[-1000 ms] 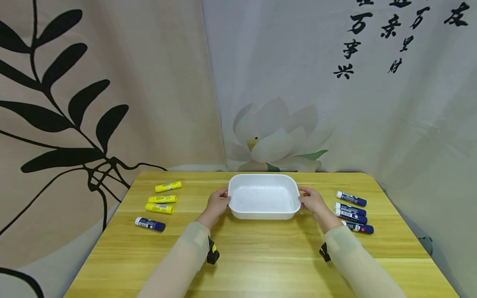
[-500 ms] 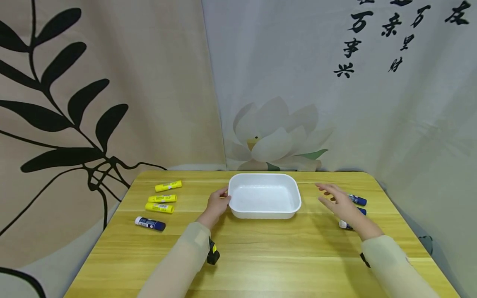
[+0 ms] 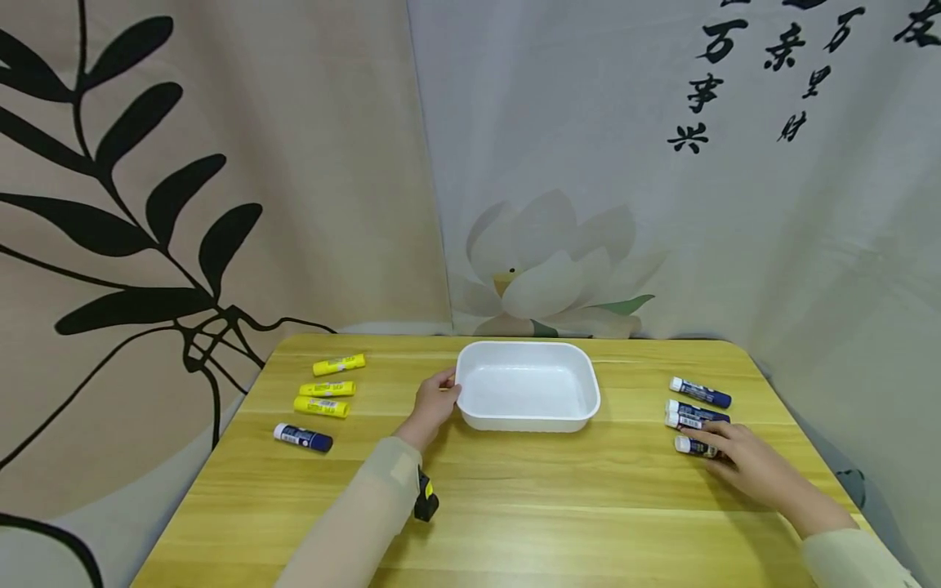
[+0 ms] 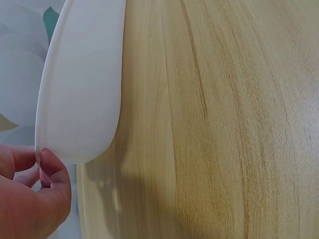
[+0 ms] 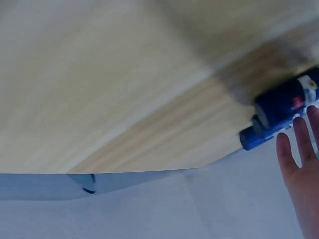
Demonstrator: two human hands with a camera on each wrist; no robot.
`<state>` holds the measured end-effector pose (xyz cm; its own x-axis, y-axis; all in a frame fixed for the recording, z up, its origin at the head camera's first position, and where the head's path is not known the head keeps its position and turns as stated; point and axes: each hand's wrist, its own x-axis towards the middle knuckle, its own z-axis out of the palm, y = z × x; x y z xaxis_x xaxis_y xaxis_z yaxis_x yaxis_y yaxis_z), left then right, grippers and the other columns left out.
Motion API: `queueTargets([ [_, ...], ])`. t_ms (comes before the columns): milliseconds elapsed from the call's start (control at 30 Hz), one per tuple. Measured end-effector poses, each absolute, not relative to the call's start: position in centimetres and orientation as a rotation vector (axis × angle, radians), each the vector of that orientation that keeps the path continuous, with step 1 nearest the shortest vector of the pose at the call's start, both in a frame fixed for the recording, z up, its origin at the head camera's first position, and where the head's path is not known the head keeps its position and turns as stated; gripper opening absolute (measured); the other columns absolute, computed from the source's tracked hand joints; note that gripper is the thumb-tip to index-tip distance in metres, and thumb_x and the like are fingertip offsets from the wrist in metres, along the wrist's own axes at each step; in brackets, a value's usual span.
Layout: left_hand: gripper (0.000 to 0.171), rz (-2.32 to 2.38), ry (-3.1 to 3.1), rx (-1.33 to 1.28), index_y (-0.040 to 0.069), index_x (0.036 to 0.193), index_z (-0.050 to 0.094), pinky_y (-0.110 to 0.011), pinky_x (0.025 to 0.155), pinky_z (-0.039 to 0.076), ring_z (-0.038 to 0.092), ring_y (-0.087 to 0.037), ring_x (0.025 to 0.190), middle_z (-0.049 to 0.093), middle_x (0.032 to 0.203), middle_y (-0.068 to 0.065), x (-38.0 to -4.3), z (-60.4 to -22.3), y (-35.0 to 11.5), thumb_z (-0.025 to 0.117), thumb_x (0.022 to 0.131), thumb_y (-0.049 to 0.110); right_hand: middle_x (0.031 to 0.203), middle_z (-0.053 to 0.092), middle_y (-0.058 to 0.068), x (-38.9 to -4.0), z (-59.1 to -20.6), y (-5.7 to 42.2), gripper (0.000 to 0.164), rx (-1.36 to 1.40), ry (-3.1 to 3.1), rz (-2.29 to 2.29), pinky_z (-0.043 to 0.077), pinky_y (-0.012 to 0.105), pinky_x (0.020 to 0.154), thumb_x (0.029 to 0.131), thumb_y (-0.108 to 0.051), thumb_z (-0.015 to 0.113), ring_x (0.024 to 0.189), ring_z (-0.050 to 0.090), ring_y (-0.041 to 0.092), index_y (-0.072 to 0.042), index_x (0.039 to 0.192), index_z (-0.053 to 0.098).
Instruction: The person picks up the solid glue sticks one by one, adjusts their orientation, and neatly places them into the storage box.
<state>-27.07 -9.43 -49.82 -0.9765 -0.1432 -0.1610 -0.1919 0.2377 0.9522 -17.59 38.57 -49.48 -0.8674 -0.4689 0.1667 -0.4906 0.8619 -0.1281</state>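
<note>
A white plastic basin [image 3: 528, 425] stands at the back middle of the table. My left hand [image 3: 434, 406] pinches its left rim; in the left wrist view, thumb and finger of the left hand [image 4: 40, 191] meet at the corner of the basin [image 4: 82, 84]. On the right lie several blue glue sticks with white ends. My right hand [image 3: 753, 467] reaches over the nearest blue glue stick [image 3: 693, 447] and partly covers it. In the right wrist view, the extended fingers of the right hand [image 5: 305, 167] lie close beside a blurred dark blue glue stick [image 5: 281, 103].
At the left lie several yellow glue sticks [image 3: 327, 389] and one blue glue stick [image 3: 303, 438]. Another blue glue stick [image 3: 701, 393] lies farther back on the right. A printed curtain [image 3: 353, 204] hangs behind the wooden table [image 3: 515, 506].
My right hand has let go of the basin's right rim and moved right to the blue glue sticks. The left hand keeps its grip on the basin, which has stayed in place.
</note>
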Motion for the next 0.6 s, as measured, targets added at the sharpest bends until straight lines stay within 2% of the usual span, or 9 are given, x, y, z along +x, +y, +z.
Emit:
queueTargets([
  [200,0.04,1.877,2.437,-0.32,0.002,0.132,0.054,-0.022,0.066,0.049,0.049,-0.015,0.079,0.051,0.098,-0.009,-27.0,-49.6,-9.6,0.055,0.092,0.003,0.112,0.06,0.012,-17.4,-50.2,39.3,0.053,0.775,-2.929,0.197,0.051,0.05,0.079,0.078,-0.009,0.074,0.097,0.058,0.032,-0.021,0.128,0.06],
  [333,0.04,1.885,2.441,-0.291,0.001,0.132,0.054,-0.027,0.069,0.052,0.05,-0.013,0.075,0.051,0.096,-0.01,-26.7,-49.2,-9.6,0.055,0.092,0.002,0.107,0.057,0.005,-17.5,-50.6,39.4,0.06,0.805,-2.885,0.149,0.051,0.042,0.073,0.074,-0.003,0.075,0.091,0.057,0.023,-0.023,0.129,0.059],
  [433,0.039,1.889,2.446,-0.283,0.0,0.131,0.054,-0.023,0.065,0.051,0.05,-0.012,0.073,0.052,0.095,-0.01,-26.6,-49.1,-9.5,0.055,0.092,0.001,0.105,0.055,0.003,-17.6,-50.8,39.4,0.065,0.836,-2.852,0.123,0.051,0.037,0.07,0.072,0.002,0.076,0.089,0.056,0.019,-0.022,0.129,0.058],
  [533,0.039,1.885,2.448,-0.286,0.0,0.131,0.055,-0.02,0.062,0.048,0.051,-0.012,0.074,0.052,0.096,-0.01,-26.6,-49.0,-9.6,0.055,0.092,0.001,0.107,0.057,0.006,-17.6,-50.8,39.4,0.064,0.842,-2.873,0.141,0.053,0.042,0.074,0.073,0.003,0.074,0.093,0.058,0.024,-0.02,0.13,0.057],
  [600,0.04,1.88,2.445,-0.292,0.001,0.132,0.054,-0.022,0.065,0.05,0.051,-0.012,0.074,0.052,0.096,-0.01,-26.6,-49.0,-9.6,0.055,0.092,0.002,0.11,0.058,0.01,-17.6,-50.7,39.2,0.062,0.833,-2.907,0.159,0.052,0.047,0.077,0.075,0.003,0.073,0.096,0.059,0.031,-0.02,0.131,0.056],
])
